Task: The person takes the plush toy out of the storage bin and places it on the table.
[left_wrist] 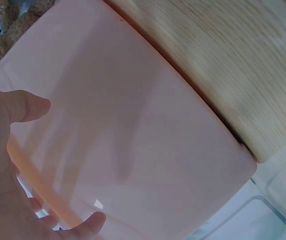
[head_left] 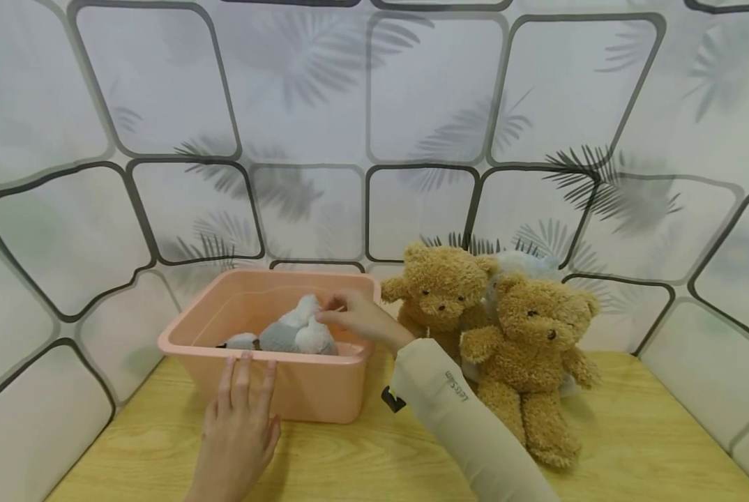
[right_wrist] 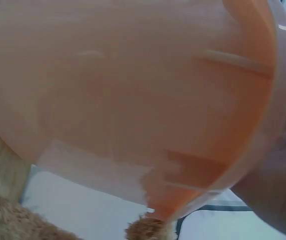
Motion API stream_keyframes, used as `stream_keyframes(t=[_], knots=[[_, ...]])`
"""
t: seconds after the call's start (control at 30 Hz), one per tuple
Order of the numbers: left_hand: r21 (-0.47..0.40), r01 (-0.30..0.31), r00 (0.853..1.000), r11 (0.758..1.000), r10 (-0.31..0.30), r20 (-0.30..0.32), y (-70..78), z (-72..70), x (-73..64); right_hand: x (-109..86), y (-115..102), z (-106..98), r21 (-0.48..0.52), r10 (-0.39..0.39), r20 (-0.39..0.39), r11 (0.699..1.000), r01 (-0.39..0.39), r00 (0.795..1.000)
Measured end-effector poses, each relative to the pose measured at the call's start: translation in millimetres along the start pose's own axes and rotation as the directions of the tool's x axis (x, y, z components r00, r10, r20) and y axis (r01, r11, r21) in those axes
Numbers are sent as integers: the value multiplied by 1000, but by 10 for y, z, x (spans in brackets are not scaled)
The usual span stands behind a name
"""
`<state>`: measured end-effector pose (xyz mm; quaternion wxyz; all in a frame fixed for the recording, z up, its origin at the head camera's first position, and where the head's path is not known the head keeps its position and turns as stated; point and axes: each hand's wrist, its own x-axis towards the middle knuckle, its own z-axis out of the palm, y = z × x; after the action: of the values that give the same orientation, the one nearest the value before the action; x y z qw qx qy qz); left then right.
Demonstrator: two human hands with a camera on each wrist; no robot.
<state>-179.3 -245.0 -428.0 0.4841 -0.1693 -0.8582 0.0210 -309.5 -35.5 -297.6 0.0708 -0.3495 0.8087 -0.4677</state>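
A pink plastic tub stands on the wooden table, with a grey-and-white plush toy lying inside. My right hand reaches over the tub's right side and pinches the toy's white part between thumb and fingers. In the right wrist view, the tub's wall hides the toy and most of that hand. Against the near rim rest the straight fingers of my left hand. Its thumb is held out in front of the tub's outer wall in the left wrist view.
Two brown teddy bears, one behind and one in front, sit right of the tub. A pale bluish-white fluffy thing shows behind them. Patterned fabric walls enclose the table. A small black object is by the right sleeve.
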Motion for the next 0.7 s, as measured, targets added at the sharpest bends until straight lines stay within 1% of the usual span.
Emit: stream_keyframes(t=[0.13, 0.23, 0.3, 0.37, 0.47, 0.5, 0.57, 0.67, 0.7], knots=[[-1, 0, 1000, 1000, 0, 0, -1, -2, 7, 101, -112, -47, -75, -14, 94, 997, 22, 995], [0, -1, 1000, 1000, 1, -8, -2, -1, 13, 165, -216, -92, -138, 5, 149, 990, 16, 989], [1, -1, 1000, 1000, 1, -14, -4, 4, 17, 196, -270, -120, -180, 27, 198, 984, 10, 980], [4, -4, 1000, 1000, 4, -25, -5, 13, 18, 224, -322, -148, -239, 60, 268, 971, 6, 962], [3, -4, 999, 1000, 4, -32, -8, 22, 17, 282, -415, -190, -303, 121, 369, 953, -4, 922], [4, -4, 999, 1000, 5, -34, -9, 24, 16, 308, -455, -200, -324, 140, 391, 946, -6, 910], [2, -4, 999, 1000, 4, -35, -15, 26, 12, 362, -538, -201, -354, 163, 404, 935, -10, 900], [2, -1, 1000, 1000, 1, -32, -29, 30, 2, 447, -608, -151, -381, 176, 388, 925, -17, 904], [3, -2, 999, 1000, 2, -36, -35, 32, -4, 486, -610, -117, -393, 194, 381, 919, -31, 904]])
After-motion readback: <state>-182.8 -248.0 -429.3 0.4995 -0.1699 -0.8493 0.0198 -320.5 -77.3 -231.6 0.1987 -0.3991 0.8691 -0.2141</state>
